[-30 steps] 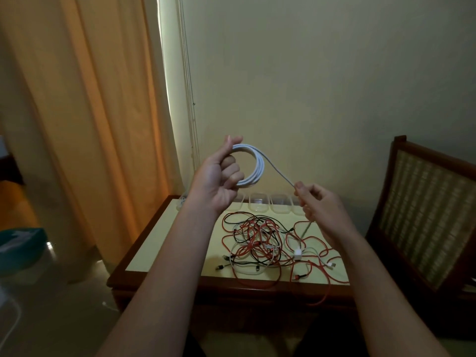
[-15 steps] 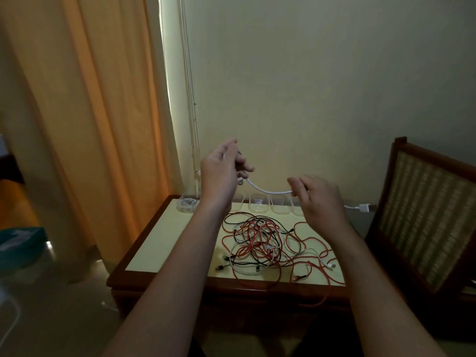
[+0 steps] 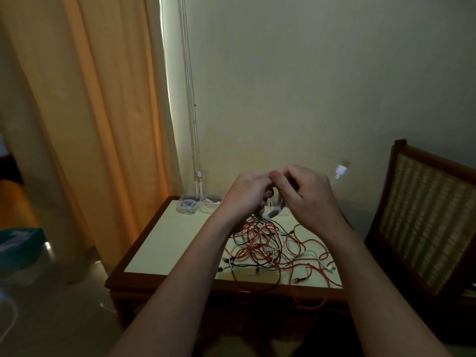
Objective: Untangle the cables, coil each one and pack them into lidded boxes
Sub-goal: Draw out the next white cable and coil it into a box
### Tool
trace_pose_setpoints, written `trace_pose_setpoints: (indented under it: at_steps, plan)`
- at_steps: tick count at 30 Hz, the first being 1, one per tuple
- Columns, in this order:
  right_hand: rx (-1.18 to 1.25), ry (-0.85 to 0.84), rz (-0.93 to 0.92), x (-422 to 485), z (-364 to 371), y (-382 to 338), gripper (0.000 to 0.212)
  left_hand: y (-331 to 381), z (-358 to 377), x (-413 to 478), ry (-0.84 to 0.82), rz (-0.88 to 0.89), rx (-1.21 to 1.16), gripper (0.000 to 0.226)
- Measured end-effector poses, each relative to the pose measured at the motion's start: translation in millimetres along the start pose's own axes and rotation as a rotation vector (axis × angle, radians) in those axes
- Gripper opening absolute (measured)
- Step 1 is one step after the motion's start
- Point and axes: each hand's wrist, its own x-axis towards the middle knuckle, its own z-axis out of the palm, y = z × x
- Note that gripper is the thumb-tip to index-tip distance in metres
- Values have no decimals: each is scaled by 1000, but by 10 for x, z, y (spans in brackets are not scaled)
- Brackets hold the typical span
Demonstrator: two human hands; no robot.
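Two hands meet above a table [image 3: 164, 243]. The left hand [image 3: 246, 195] curls its fingers round a white cable coil [image 3: 277, 212], and the right hand [image 3: 310, 198] pinches the next turn onto it. The loose plug [image 3: 341, 172] swings at right. Each turn is best laid flat and matched in size. The tangle [image 3: 268, 249] lies below. Half a second earlier the hands were apart, with cable stretched between them.
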Motion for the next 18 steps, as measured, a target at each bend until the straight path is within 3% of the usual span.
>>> trace_pose_setpoints:
  at_steps: [2, 5, 11, 15, 18]
  plan:
    - [-51, 59, -62, -57, 0, -3, 27, 14, -40, 11, -26, -82, -135, 48]
    - [-115, 144, -93, -161, 0, 54, 10, 33, -107, 45, -72, -145, -255, 16]
    - [-16, 86, -35, -218, 31, 155, 24, 83, -120, 39, -85, -110, -324, 36]
    - [-19, 27, 43, -204, -41, 193, 24, 78, -134, 24, -136, -119, -353, 34]
    - [-28, 72, 50, -182, -54, 199, 21, 71, -117, 21, -206, -156, -399, 34]
